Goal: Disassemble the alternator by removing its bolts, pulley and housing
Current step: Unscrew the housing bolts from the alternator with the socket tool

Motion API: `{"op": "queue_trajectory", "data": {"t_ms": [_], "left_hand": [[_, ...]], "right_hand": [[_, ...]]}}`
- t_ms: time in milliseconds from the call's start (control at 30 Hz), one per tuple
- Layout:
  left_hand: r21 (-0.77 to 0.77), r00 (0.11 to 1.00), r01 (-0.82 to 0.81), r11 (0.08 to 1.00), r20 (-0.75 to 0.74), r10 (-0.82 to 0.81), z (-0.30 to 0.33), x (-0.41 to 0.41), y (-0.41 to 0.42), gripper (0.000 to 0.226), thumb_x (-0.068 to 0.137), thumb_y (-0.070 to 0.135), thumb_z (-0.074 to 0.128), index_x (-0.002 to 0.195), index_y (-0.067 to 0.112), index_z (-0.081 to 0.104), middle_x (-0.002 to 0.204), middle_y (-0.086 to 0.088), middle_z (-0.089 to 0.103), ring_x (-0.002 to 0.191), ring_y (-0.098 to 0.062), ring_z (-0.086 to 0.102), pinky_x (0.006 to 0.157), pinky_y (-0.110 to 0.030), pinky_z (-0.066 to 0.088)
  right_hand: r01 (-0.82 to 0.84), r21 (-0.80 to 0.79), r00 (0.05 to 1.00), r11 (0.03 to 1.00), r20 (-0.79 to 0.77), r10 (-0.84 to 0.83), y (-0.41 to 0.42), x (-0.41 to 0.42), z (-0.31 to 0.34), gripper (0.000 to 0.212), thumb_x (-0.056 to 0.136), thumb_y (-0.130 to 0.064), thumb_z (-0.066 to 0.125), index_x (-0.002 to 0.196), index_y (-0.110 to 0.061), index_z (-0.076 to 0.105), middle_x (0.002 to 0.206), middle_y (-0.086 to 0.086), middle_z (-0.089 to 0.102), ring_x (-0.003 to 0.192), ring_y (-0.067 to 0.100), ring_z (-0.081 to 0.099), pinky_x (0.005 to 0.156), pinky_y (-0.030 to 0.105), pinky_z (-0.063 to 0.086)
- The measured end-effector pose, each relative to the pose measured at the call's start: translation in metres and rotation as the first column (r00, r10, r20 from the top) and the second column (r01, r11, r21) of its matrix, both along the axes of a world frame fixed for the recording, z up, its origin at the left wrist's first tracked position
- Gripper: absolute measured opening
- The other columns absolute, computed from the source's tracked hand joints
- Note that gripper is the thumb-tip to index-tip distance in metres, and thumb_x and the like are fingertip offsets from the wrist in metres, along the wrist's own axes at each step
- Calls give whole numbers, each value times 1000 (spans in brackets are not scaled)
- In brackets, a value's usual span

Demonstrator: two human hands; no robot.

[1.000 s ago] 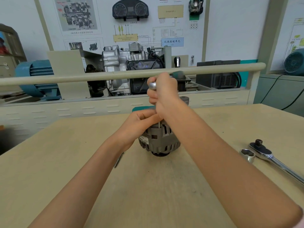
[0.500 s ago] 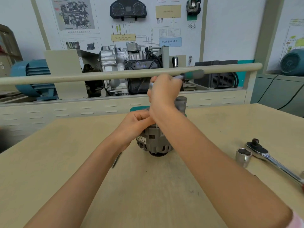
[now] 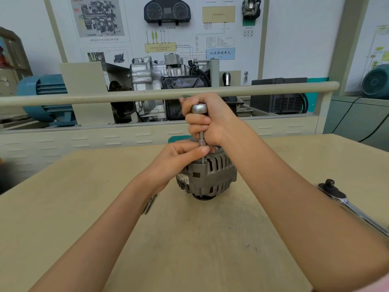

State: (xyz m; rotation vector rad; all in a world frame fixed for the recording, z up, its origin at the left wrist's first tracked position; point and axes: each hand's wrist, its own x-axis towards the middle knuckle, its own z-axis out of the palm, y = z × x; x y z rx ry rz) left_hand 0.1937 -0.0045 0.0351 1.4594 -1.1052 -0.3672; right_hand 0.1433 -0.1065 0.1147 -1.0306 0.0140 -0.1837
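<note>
Grey ribbed metal alternator (image 3: 207, 178) stands upright mid-table (image 3: 84, 186), directly below both hands. Right hand (image 3: 210, 119) grips a chrome-capped driver (image 3: 199, 108), shaft vertical along the bolt axis; left hand (image 3: 179, 159) pinches its tip at the housing. Chrome ratchet wrench (image 3: 345, 201) lies toward the right edge, well apart.

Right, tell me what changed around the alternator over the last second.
The right hand, gripping the driver tool, twisted it: its green handle, sticking out to the right half a second ago, is now hidden behind the hand. The left hand kept pinching the tool's shaft above the alternator, which stayed put on the table; the ratchet wrench lay untouched.
</note>
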Motion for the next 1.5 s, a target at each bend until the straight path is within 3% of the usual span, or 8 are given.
{"op": "queue_trajectory", "data": {"t_ms": [133, 300, 567, 800, 1133, 1267, 1367, 1500], "left_hand": [[-2, 998, -50, 999, 34, 50, -1, 0, -2, 21, 70, 46, 61, 74, 34, 77, 86, -3, 73, 83, -16, 66, 75, -26, 50], [16, 1000, 2, 1000, -8, -2, -1, 1, -1, 21, 75, 40, 61, 87, 31, 76, 91, 4, 75, 84, -7, 69, 67, -14, 51], [28, 999, 31, 999, -11, -31, 0, 2, 2, 39, 83, 40, 55, 111, 18, 70, 109, 1, 73, 103, -13, 67, 82, -18, 53], [-19, 1000, -25, 1000, 5, 25, -2, 0, 0, 27, 68, 52, 63, 78, 31, 78, 84, 6, 75, 81, -9, 68, 70, -20, 53], [33, 998, 47, 998, -33, -46, 0, 4, 2, 34, 81, 40, 57, 106, 23, 72, 107, 3, 73, 101, -9, 67, 77, -13, 51], [-7, 1000, 20, 1000, -19, -21, -1, 1, 1, 24, 78, 39, 60, 90, 26, 77, 100, -3, 74, 90, -10, 68, 74, -15, 52], [0, 999, -48, 999, 19, 48, -1, 1, 0, 23, 70, 49, 61, 71, 31, 76, 79, 4, 72, 74, -6, 65, 64, -14, 48], [6, 1000, -14, 1000, -21, 14, -1, 3, -1, 24, 73, 44, 61, 83, 29, 77, 89, 3, 75, 83, -8, 68, 68, -14, 51]], "right_hand": [[618, 124, 766, 776, 127, -630, 16, 7, -10, 22, 91, -1, 27, 98, -11, 45, 54, 0, 43, 27, 4, 26, 30, 12, 18], [278, -27, 961, 960, 11, -277, 6, 1, -1, 32, 91, -4, 25, 65, -14, 41, 47, -6, 41, 24, 4, 17, 28, 13, 10], [-175, 27, 984, 984, 31, 174, -9, -3, -1, 22, 93, -7, 30, 77, -15, 43, 46, -9, 45, 23, 3, 19, 29, 13, 10], [572, 45, 808, 819, 140, -572, 17, 8, -9, 22, 93, -2, 27, 93, -8, 48, 61, 3, 41, 23, 2, 27, 28, 12, 18], [-306, 48, 952, 951, 7, 306, -13, 2, -1, 17, 90, -8, 33, 79, -12, 46, 46, -9, 46, 22, 4, 22, 31, 13, 8], [86, 19, 995, 996, 46, -87, 3, 1, -3, 22, 91, -5, 32, 75, -14, 44, 46, -9, 45, 24, 2, 21, 27, 14, 12], [603, 95, 780, 792, 135, -610, 17, 8, -11, 24, 96, -5, 26, 94, -7, 50, 61, 4, 46, 32, 6, 31, 29, 14, 20], [397, -61, 918, 916, 41, -395, 14, 9, -2, 26, 94, -8, 26, 78, -11, 46, 56, -2, 40, 24, 4, 20, 29, 12, 13]]}}
